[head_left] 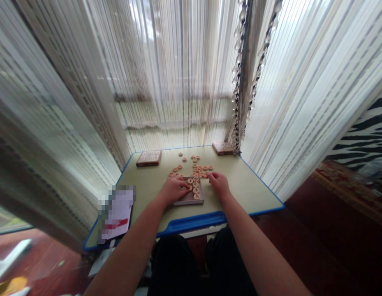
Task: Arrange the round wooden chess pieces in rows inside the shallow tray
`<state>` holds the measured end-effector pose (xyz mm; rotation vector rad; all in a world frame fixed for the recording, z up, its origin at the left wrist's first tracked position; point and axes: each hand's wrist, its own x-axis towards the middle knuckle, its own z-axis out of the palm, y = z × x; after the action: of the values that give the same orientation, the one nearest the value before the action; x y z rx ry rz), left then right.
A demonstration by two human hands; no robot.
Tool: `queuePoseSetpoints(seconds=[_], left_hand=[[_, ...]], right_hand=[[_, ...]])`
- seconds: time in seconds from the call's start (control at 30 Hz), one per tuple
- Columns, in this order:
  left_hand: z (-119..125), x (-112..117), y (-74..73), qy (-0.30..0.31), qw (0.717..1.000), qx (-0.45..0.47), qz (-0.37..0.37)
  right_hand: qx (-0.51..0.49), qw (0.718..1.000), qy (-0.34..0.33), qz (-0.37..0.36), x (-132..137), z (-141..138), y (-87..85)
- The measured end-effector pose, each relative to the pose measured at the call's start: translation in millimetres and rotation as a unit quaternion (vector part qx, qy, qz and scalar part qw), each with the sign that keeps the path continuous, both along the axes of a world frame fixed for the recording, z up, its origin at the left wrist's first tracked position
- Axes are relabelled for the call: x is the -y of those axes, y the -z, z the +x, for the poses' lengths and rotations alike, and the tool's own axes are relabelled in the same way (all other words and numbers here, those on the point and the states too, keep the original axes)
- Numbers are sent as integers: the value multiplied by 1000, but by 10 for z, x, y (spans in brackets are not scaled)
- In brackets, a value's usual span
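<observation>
A shallow box [200, 199] lies on the table before me. Inside it several round wooden Chinese chess pieces [196, 190] form a column along the right side, with more beside them. My left hand [174, 189] reaches over the box's left part, its fingertips closed on a Chinese chess piece [190, 188] in there. Just right of the box, my right hand [218, 183] has its fingers curled together close to the loose pieces; whatever they may hold is hidden. More Chinese chess pieces [200, 169] lie scattered beyond the box, some partly behind my left hand.
Two flat brown boxes [149, 158] stand at the far corners of the pale table [252, 189], which has a blue rim. A tablet-like device [118, 213], partly pixelated, lies at the left edge. Striped string curtains [178, 74] hang behind and on both sides.
</observation>
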<state>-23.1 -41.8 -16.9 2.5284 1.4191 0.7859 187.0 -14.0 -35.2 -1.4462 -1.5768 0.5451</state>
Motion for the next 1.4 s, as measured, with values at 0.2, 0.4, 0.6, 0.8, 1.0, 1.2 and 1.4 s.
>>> queuePoseSetpoints(seconds=[0.2,0.4,0.6,0.8,1.0,1.2,1.4], left_hand=[[13,-3,-17,4,1000,-11,-11],[6,-20,-10,16,999,-21,-26],[0,-24,3,25,999,-8,-24],[-2,-11,-36,13,999,12,-32],[-68,-48,-10,-72,991,103,46],[-192,-153,-7,-226,954,150,124],[-302,-500,-114,-240,961,127,46]], right_hand=[[0,1000,-11,-1,6,-3,-17],[-4,1000,-15,0,7,-1,-16],[2,1000,-11,0,7,-7,-32],[0,1000,-12,-7,-1,-8,-35],[-3,1000,-21,-3,-5,-11,7],[-1,998,-59,-2,-29,-36,-69],[123,982,-142,-15,-515,-158,-407]])
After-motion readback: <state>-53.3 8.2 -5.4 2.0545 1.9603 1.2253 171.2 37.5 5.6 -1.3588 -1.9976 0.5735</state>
